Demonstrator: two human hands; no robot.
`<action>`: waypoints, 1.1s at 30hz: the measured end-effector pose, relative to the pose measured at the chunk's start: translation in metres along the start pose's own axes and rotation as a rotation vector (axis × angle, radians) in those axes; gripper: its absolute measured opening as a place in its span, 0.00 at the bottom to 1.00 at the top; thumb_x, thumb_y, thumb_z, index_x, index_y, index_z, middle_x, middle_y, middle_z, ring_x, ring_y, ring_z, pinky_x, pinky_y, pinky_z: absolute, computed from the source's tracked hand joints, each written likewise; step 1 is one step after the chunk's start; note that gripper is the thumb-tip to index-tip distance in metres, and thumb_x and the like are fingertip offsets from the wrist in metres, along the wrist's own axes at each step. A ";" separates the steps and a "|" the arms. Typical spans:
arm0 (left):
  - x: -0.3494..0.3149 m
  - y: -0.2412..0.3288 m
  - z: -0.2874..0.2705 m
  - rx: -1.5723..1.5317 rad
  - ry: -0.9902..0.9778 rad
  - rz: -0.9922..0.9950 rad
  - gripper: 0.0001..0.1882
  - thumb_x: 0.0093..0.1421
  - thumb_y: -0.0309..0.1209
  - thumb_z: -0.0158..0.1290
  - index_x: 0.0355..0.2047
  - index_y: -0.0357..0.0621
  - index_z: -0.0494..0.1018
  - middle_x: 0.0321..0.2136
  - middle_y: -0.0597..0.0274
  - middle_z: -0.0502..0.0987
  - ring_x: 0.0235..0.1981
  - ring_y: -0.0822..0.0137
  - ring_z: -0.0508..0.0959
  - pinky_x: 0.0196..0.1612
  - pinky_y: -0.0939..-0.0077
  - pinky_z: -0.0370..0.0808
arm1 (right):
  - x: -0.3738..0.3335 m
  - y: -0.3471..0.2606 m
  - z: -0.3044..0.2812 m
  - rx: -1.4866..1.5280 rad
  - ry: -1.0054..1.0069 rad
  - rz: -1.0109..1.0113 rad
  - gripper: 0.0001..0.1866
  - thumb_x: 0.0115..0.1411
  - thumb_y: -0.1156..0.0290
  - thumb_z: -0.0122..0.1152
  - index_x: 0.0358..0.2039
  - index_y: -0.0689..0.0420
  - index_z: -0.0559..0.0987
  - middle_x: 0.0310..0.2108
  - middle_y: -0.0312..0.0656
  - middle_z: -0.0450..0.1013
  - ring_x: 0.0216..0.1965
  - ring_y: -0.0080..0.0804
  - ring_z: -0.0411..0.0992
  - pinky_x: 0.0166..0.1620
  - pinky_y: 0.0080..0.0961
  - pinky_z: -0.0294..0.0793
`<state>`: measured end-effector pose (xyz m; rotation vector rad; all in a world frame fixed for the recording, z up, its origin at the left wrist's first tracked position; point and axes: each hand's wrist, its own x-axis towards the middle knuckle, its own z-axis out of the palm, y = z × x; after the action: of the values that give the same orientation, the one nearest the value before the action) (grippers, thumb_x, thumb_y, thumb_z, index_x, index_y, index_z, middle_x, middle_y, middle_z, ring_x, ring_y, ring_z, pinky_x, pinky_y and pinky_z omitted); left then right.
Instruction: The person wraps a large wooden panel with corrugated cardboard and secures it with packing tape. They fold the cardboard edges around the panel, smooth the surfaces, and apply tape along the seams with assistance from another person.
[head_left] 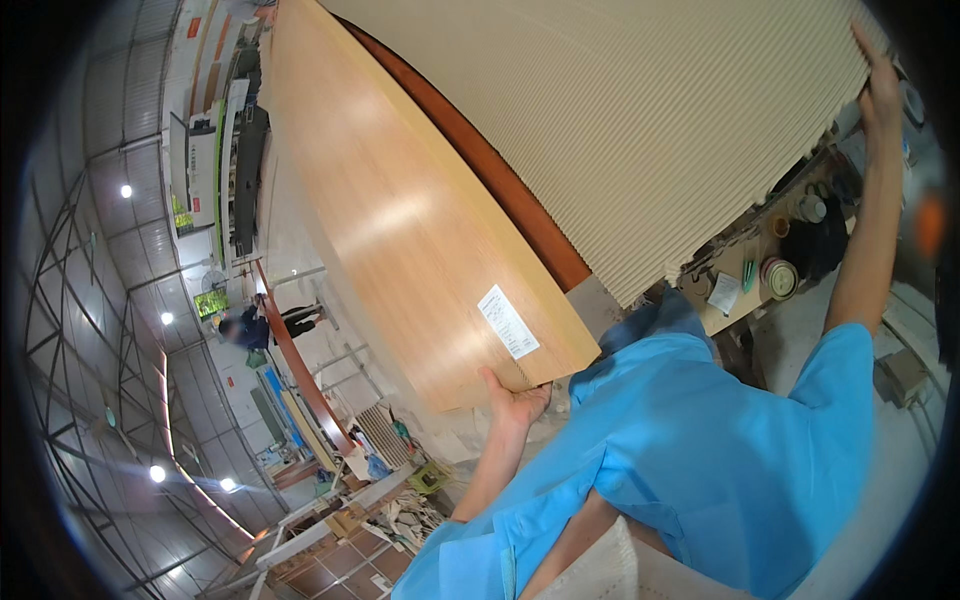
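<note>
A long light-wood panel (400, 220) with a glossy face slants up and away from me. A white printed label (508, 321) is stuck near its close end. My left hand (518, 402) grips that end's lower edge, thumb on the face and the other fingers partly hidden beneath. Beyond it on the right lies a wide beige ribbed panel (640, 120), with a red-brown board (500, 185) showing between the two. My right arm reaches far out, and my right hand (880, 95) holds the ribbed panel's outer edge, one digit stretched along it; its other fingers are partly hidden.
On the right, a workbench (735, 315) carries tins (779, 278), a paper and other small items. Another person (250, 328) stands at the left by a long red-brown board (300, 365). A machine (205, 165) stands farther back, and offcuts (410, 515) lie piled at lower left.
</note>
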<state>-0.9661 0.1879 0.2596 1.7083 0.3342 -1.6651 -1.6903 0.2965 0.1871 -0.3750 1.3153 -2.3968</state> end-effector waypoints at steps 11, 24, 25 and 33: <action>0.024 -0.011 -0.002 -0.006 -0.047 0.015 0.48 0.60 0.75 0.37 0.64 0.50 0.64 0.59 0.56 0.71 0.59 0.54 0.72 0.61 0.52 0.72 | -0.203 0.107 0.050 0.023 0.109 0.237 0.17 0.69 0.69 0.59 0.50 0.71 0.77 0.49 0.50 0.77 0.49 0.34 0.78 0.50 0.28 0.79; 0.078 -0.044 0.012 -0.110 -0.114 -0.035 0.48 0.62 0.74 0.36 0.68 0.49 0.58 0.62 0.52 0.65 0.61 0.50 0.68 0.63 0.48 0.69 | -0.280 0.190 0.024 0.023 0.158 0.426 0.16 0.68 0.69 0.62 0.50 0.68 0.78 0.50 0.44 0.77 0.50 0.30 0.75 0.54 0.28 0.74; 0.081 -0.047 0.013 -0.110 -0.109 -0.014 0.48 0.62 0.74 0.36 0.68 0.50 0.58 0.62 0.52 0.65 0.61 0.50 0.68 0.63 0.48 0.69 | -0.282 0.195 0.024 0.019 0.182 0.435 0.15 0.67 0.69 0.62 0.48 0.68 0.78 0.49 0.44 0.78 0.50 0.29 0.75 0.54 0.27 0.73; 0.101 -0.057 0.014 -0.115 -0.128 -0.024 0.48 0.62 0.75 0.32 0.68 0.51 0.57 0.63 0.53 0.65 0.62 0.51 0.67 0.64 0.46 0.68 | -0.305 0.213 0.010 0.102 0.199 0.475 0.14 0.66 0.71 0.63 0.46 0.70 0.78 0.48 0.44 0.78 0.49 0.29 0.75 0.53 0.28 0.74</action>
<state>-0.9996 0.1898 0.1472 1.5112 0.3832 -1.7295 -1.3723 0.3218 -0.0034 0.1939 1.1924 -2.1187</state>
